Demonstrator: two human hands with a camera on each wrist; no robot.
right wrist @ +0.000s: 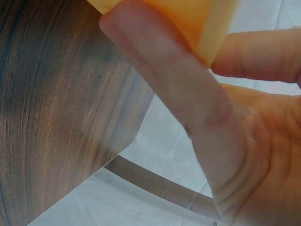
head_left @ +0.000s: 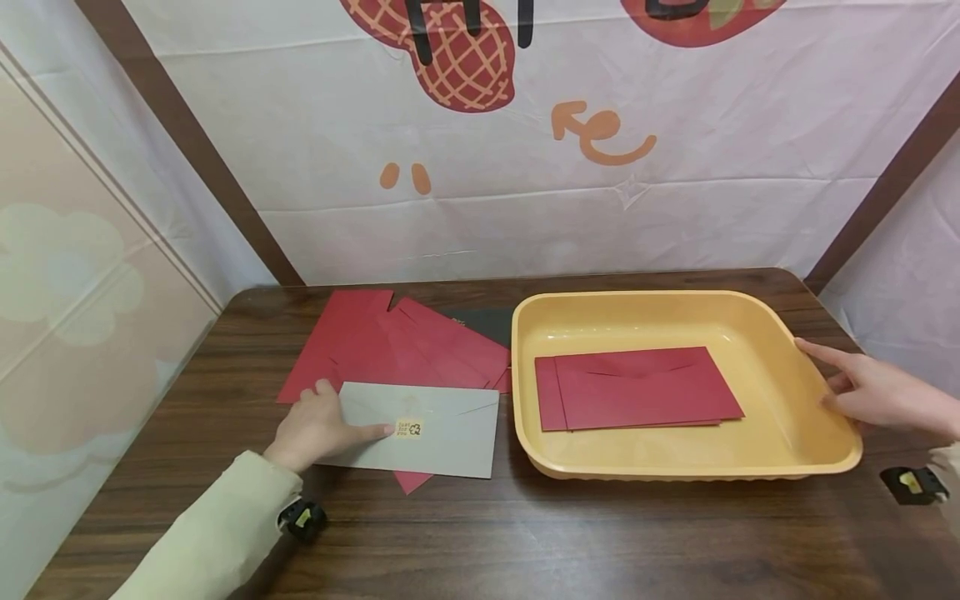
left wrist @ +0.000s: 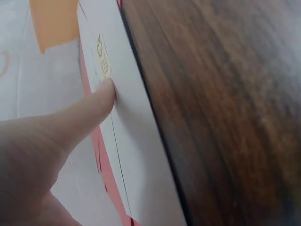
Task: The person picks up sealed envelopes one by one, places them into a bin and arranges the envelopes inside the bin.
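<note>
A pale grey envelope [head_left: 450,429] with a small gold sticker lies over red envelopes on the table. My left hand [head_left: 311,427] holds its left end, thumb laid across the face up to the sticker; the other fingertips are partly hidden. In the left wrist view the thumb [left wrist: 89,108] touches the envelope beside the sticker. To the right stands a yellow tray [head_left: 810,400] with a few red envelopes [head_left: 637,387] in it. My right hand [head_left: 877,387] grips the tray's right rim, and the right wrist view shows the thumb [right wrist: 164,70] against the yellow wall.
Several red envelopes [head_left: 360,333] lie spread behind the grey one, and a dark envelope [head_left: 483,323] is partly covered beside the tray. The brown wooden table [head_left: 465,550] ends at a printed cloth backdrop [head_left: 525,225].
</note>
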